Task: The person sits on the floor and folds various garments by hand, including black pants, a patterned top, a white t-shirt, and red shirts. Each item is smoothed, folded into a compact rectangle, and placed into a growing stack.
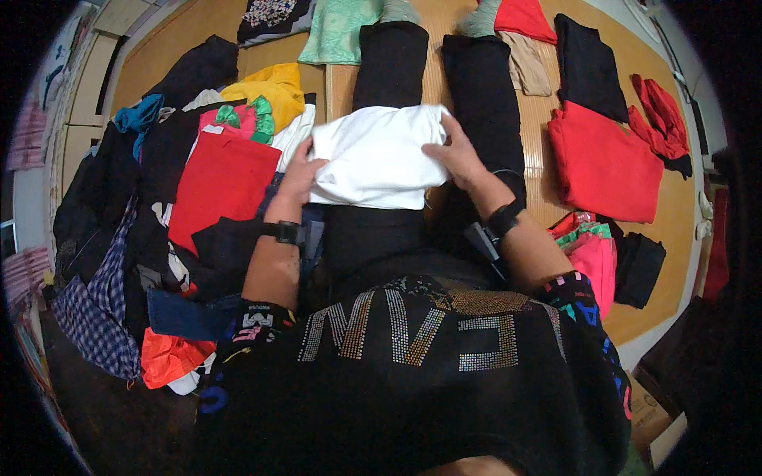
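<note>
A white cloth garment (378,156), gathered into a rough rectangle, is stretched between my two hands above my lap. My left hand (302,172) grips its left edge, thumb on the near face. At the upper right corner my right hand (455,152) pinches the cloth between thumb and fingers. My black-trousered legs (390,65) extend away beneath it. Close to my left hand lies a red cloth (223,181) on a heap of mixed clothes, with a yellow garment (274,86) farther back.
Right of my legs are a folded red garment (607,163), folded black clothes (589,68) and a pink garment (592,268). A green patterned garment (339,30) lies near my feet. A blue checked cloth (98,327) hangs at the left edge. Cardboard boxes (649,410) stand at lower right.
</note>
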